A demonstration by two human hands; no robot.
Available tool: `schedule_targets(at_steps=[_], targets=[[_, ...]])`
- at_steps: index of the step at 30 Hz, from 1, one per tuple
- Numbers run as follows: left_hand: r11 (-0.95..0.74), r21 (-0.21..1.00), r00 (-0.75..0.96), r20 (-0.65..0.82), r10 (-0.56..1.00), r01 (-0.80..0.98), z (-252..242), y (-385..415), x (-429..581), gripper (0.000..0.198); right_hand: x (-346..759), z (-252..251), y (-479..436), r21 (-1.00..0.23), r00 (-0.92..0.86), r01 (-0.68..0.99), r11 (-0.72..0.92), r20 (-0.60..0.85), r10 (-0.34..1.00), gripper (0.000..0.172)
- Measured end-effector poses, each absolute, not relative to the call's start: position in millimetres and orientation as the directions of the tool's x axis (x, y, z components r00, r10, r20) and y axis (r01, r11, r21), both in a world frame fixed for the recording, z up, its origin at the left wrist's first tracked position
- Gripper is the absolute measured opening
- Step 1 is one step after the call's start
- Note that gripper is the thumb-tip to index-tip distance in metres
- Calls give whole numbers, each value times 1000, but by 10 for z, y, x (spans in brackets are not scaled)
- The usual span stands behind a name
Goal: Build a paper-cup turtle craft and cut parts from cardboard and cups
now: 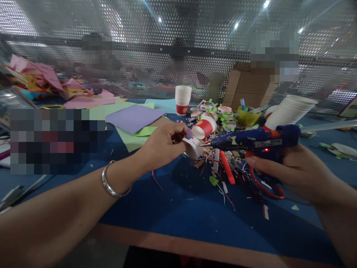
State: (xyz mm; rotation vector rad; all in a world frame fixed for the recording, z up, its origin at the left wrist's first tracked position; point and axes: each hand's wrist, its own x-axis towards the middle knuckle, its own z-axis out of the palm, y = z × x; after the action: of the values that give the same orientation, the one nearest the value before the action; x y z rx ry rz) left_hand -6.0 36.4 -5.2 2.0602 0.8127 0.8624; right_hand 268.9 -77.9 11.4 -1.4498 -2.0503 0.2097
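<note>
My left hand point(164, 145) pinches a small white paper piece point(194, 149), which looks like the cut-off bottom of a paper cup, with a bit of purple on its upper edge. A blue hot glue gun point(251, 141) is gripped in my right hand point(295, 171), its red light lit. The metal nozzle touches or nearly touches the right side of the white piece. A clear glue stick point(331, 126) juts from the gun's back end. Just behind the nozzle, a red and white paper cup point(204, 127) lies on its side.
Paper scraps point(223, 163) litter the blue table point(167, 208). Stacked cups point(182, 99) stand behind, and a tilted cup stack point(290, 111) is at right. Purple paper point(134, 116) lies on green sheets. Pink paper point(89, 99) is heaped at left, a cardboard box point(245, 85) at back.
</note>
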Motion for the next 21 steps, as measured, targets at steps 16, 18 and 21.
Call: schedule_targets(at_steps=[16, 18, 21], targets=[[-440, 874, 527, 280, 803, 207, -29, 366, -62, 9, 2645, 119, -800, -440, -161, 824, 357, 423, 892, 37], [-344, 925, 515, 218, 829, 163, -19, 350, -43, 9, 2631, 125, -805, -465, -149, 807, 362, 434, 889, 37], [-159, 984, 505, 99, 857, 78, -4, 338, -24, 8, 2609, 144, -809, -490, -126, 788, 373, 464, 877, 33]])
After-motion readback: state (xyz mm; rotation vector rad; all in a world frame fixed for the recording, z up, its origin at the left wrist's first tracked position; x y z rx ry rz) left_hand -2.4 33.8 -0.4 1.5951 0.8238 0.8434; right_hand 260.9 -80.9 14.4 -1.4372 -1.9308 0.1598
